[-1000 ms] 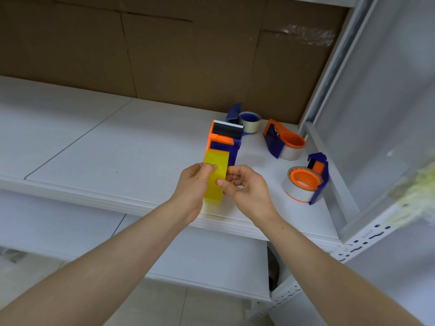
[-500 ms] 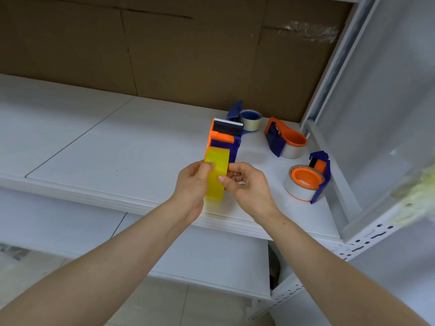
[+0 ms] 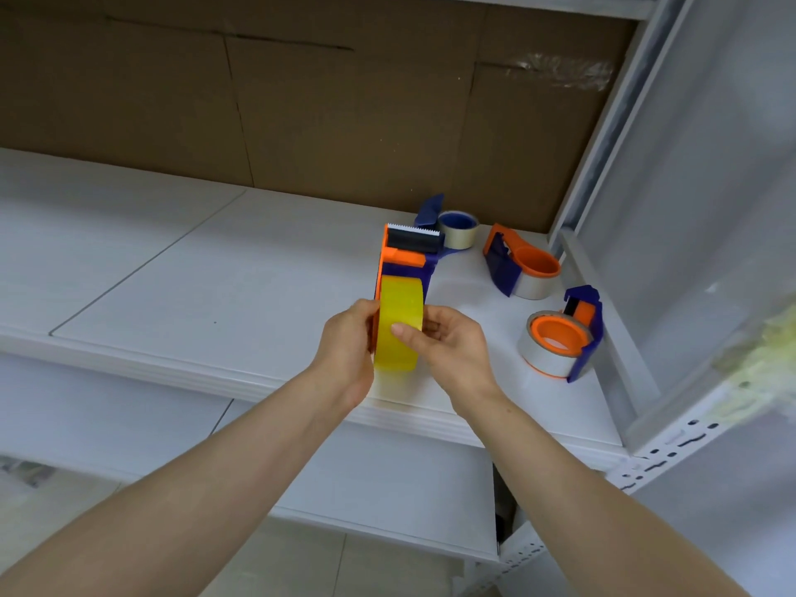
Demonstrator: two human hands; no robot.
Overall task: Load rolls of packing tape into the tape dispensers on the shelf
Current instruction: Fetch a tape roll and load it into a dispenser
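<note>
Here, yellow tape roll (image 3: 398,325) sits in the orange-and-blue tape dispenser (image 3: 409,256), just below its serrated blade, both held over the white shelf (image 3: 215,286). Left hand (image 3: 344,355) curls round the dispenser's left side, gripping it. Right hand (image 3: 448,351) pinches the roll, thumb on its outer band, fingers curled at its right side. Right of the held dispenser lie three loaded ones: blue-core dispenser (image 3: 456,228) just behind, orange-core dispenser (image 3: 523,269) further right, silver-roll dispenser (image 3: 560,342) nearest the viewer

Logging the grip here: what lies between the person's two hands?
Head view: the yellow tape roll, set in the orange-and-blue dispenser, lies between the left hand and the right hand, whose thumb rests on the roll.
</note>
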